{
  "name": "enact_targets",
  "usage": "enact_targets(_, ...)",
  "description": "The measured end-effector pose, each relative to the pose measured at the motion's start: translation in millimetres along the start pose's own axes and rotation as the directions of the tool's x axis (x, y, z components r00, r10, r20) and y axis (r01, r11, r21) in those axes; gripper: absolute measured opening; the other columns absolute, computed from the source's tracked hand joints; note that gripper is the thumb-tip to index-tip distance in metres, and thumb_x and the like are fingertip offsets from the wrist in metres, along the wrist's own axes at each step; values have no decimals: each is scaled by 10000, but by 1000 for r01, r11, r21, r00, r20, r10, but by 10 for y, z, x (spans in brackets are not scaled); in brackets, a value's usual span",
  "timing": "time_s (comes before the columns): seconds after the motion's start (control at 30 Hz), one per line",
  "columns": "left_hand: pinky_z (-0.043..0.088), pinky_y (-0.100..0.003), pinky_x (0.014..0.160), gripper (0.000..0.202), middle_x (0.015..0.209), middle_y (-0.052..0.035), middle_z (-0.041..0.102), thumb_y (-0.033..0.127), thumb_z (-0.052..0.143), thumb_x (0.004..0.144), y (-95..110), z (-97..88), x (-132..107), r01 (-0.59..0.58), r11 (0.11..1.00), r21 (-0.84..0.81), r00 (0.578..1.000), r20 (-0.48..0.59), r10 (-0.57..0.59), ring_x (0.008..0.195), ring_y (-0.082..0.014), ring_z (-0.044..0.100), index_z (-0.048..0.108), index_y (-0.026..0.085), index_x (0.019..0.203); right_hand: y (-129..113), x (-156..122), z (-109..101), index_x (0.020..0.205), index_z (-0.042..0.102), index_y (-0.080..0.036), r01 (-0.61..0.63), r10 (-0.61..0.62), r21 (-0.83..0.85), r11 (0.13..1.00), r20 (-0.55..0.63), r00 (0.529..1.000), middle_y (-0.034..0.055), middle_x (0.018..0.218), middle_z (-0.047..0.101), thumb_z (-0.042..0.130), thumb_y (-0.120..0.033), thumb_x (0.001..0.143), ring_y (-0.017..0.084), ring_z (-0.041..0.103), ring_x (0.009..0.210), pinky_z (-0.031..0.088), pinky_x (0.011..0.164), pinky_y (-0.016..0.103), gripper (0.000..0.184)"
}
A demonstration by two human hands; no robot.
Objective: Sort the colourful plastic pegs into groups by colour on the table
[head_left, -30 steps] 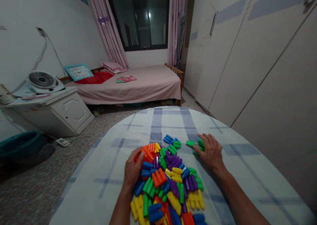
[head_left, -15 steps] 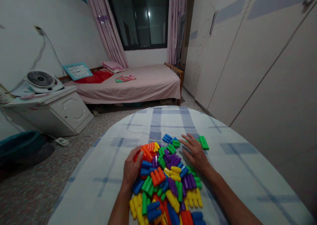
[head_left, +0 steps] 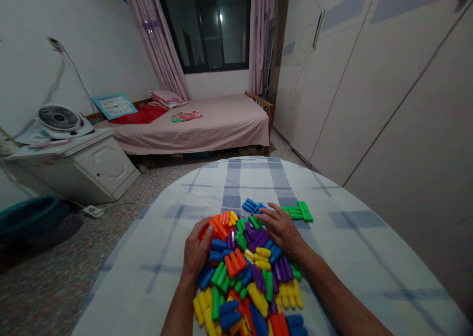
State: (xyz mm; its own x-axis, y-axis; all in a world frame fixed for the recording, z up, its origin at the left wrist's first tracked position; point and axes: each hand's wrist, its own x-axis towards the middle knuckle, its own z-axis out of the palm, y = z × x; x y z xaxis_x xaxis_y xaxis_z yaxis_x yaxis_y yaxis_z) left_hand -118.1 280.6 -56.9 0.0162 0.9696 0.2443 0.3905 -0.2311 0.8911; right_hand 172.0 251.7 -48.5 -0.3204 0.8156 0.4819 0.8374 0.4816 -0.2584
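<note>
A heap of coloured plastic building blocks lies on a round table under a blue-checked white cloth. My left hand rests against the heap's left side, fingers curled round orange blocks. My right hand lies on the far right part of the heap, fingers stretched toward green blocks there and holding nothing I can see. A small group of green blocks lies apart on the cloth, just right of my right hand.
Beyond the table stand a bed with a pink sheet, a white cabinet with a fan at the left, and a wardrobe wall along the right. A teal tub sits on the floor at left.
My right hand has left the separate green blocks and moved left onto the heap. My left hand has stayed on the heap's left side.
</note>
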Motion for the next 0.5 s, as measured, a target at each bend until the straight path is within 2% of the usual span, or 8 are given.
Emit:
enact_targets(0.1, 372, -373, 1028, 368, 1170, -74, 610, 432, 494, 833, 9, -4, -5, 11, 1000, 6, 1000, -12, -11, 1126, -216, 532, 626, 187, 1073, -65, 38, 41, 1211, 561, -271, 73, -76, 49, 996, 75, 994, 20, 1305, 535, 418, -48, 786, 248, 318, 1293, 349, 957, 427, 500)
enact_targets(0.2, 372, -377, 1030, 369, 1165, -75, 612, 437, 493, 831, 22, -7, -12, 9, 1000, 6, 1000, -10, -9, 1120, -217, 536, 631, 186, 1064, -91, 51, 20, 1174, 576, -286, 49, -54, 49, 998, 105, 993, 23, 1252, 562, 451, -53, 764, 226, 377, 1240, 333, 968, 407, 488)
enact_targets(0.37, 379, -376, 1023, 369, 1151, -75, 619, 443, 495, 827, 47, -5, -11, 8, 1000, 11, 1000, -17, -8, 1106, -216, 544, 635, 187, 1054, -25, 22, -136, 1053, 600, -222, -145, 151, -117, 982, 46, 987, 65, 1056, 605, 521, -122, 740, 240, 447, 1140, 296, 989, 416, 338)
enact_targets(0.5, 383, -378, 1018, 369, 1155, -78, 618, 438, 503, 821, 51, -1, -4, 10, 1000, 14, 1000, -21, -9, 1109, -221, 544, 635, 186, 1057, 83, -26, -184, 1034, 583, -189, -315, 300, -258, 913, -96, 949, 85, 1084, 592, 509, -131, 742, 259, 421, 1176, 238, 1027, 440, 307)
